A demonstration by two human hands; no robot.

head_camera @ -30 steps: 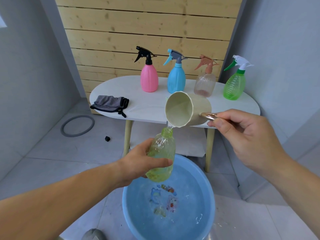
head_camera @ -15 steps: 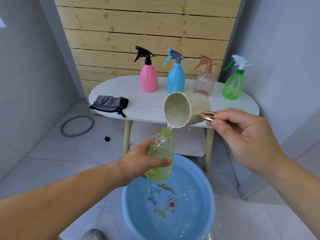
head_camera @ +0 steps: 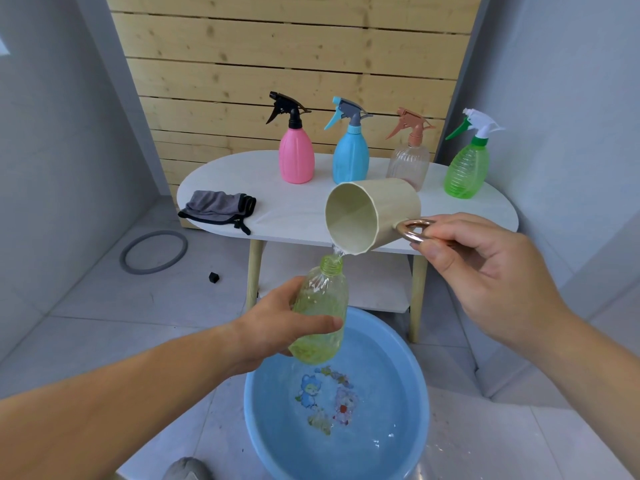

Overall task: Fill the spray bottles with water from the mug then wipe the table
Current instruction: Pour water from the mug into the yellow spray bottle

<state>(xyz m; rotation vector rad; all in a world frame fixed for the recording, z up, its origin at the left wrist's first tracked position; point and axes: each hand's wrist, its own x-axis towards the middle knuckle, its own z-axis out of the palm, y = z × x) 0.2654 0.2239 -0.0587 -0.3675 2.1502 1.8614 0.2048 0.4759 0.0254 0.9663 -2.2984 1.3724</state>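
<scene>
The left hand (head_camera: 277, 327) is gripping a bottle (head_camera: 323, 306), thumb across the near side, fingers curling behind. The right hand (head_camera: 485, 271) is hovering higher, to its right, pinching a mug (head_camera: 388, 209) by the handle.

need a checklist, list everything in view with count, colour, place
white oval table: 1, white, by wooden slat wall
round blue plastic basin: 1, blue, floor, holding water
yellow-green capless bottle: 1, yellow-green, above basin
cream mug, coppery ring handle: 1, cream, tilted, pouring into capless bottle
pink plastic spray bottle, black trigger: 1, pink, table, row's left end
blue plastic spray bottle, grey trigger: 1, blue, table, second from left
clear ribbed spray bottle, brown trigger: 1, clear, table, behind mug
green translucent spray bottle, white trigger: 1, green, table, row's right end
grey cloth, black edging: 1, grey, table's left end
grey ring: 1, grey, floor left of table
left hand: 1, grips capless bottle
right hand: 1, holds mug handle
</scene>
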